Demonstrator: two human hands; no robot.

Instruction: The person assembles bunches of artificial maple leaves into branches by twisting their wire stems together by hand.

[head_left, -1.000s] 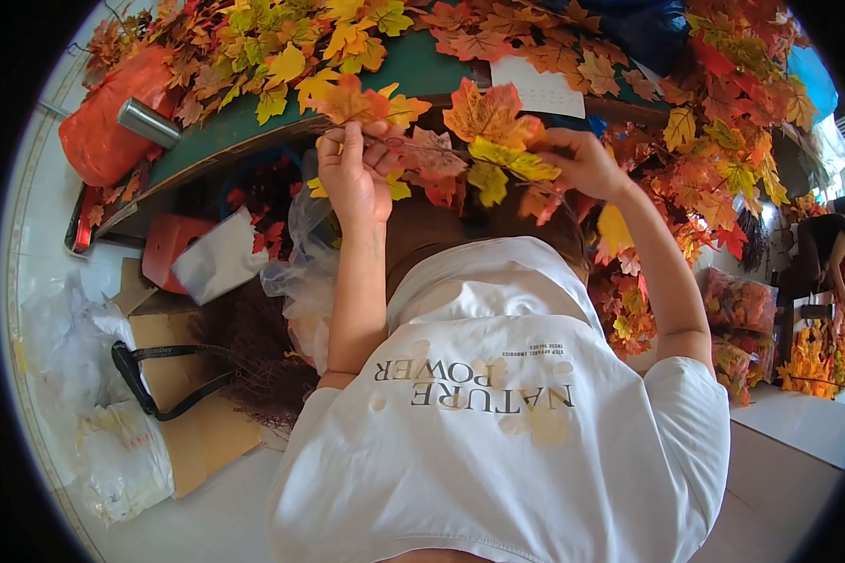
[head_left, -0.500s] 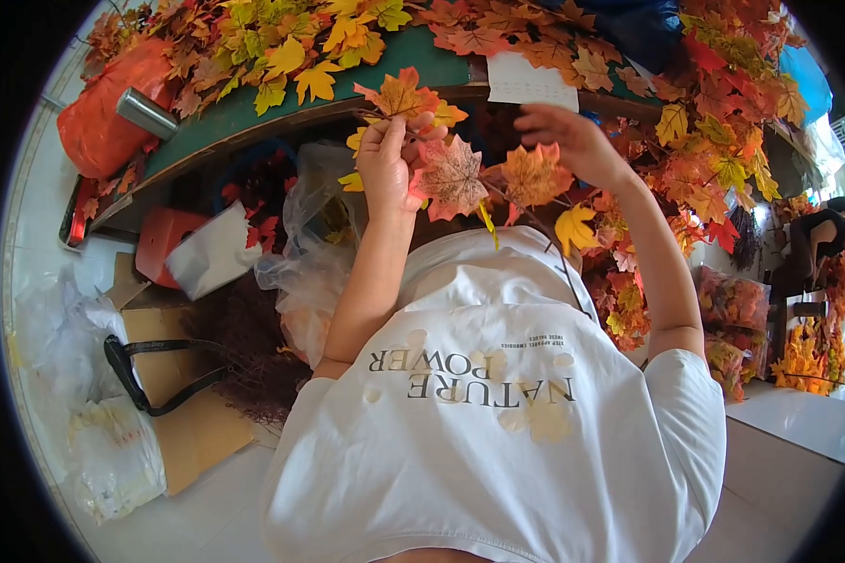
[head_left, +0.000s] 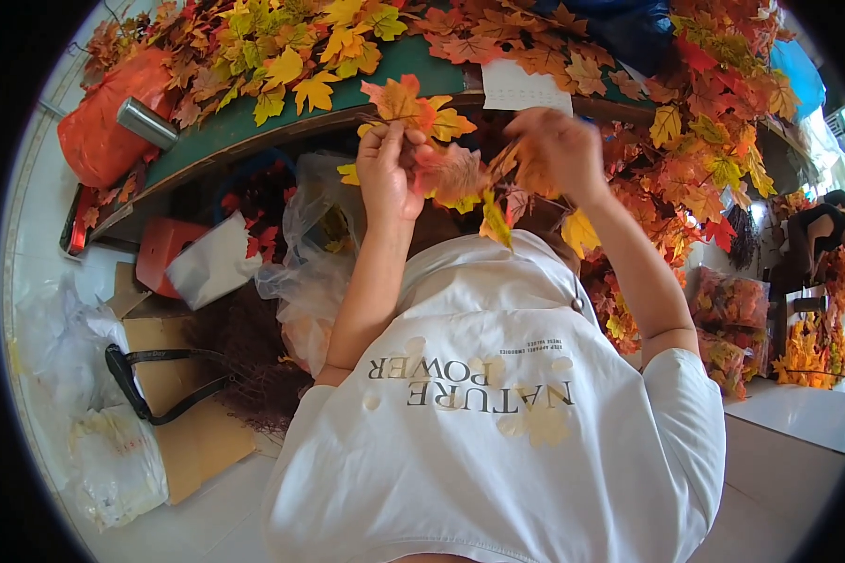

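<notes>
A spray of artificial maple leaves [head_left: 453, 173], orange, red and yellow on a thin stem, hangs before me above my lap. My left hand [head_left: 391, 169] is closed on this spray, thumb and fingers pinched at its stem near an orange leaf [head_left: 402, 99]. Around the right part of the spray, my right hand [head_left: 561, 155] is smeared by motion, and its fingers cannot be made out. It lies over or beside a blurred orange leaf; whether it grips that leaf is unclear. A yellow leaf [head_left: 580, 233] dangles below that hand.
Heaps of leaf sprays [head_left: 714, 103] cover the green table [head_left: 244, 117], with a white paper [head_left: 526, 86] at its edge. A metal cylinder [head_left: 147, 122] and an orange bag [head_left: 113, 117] stand left. Below are clear plastic [head_left: 314, 253] and cardboard [head_left: 192, 413]. Another person [head_left: 826, 230] is far right.
My right hand has come down and in toward the spray, onto its right-hand leaves. The spray's leaves have shifted and blurred. My left hand keeps its pinch in nearly the same place.
</notes>
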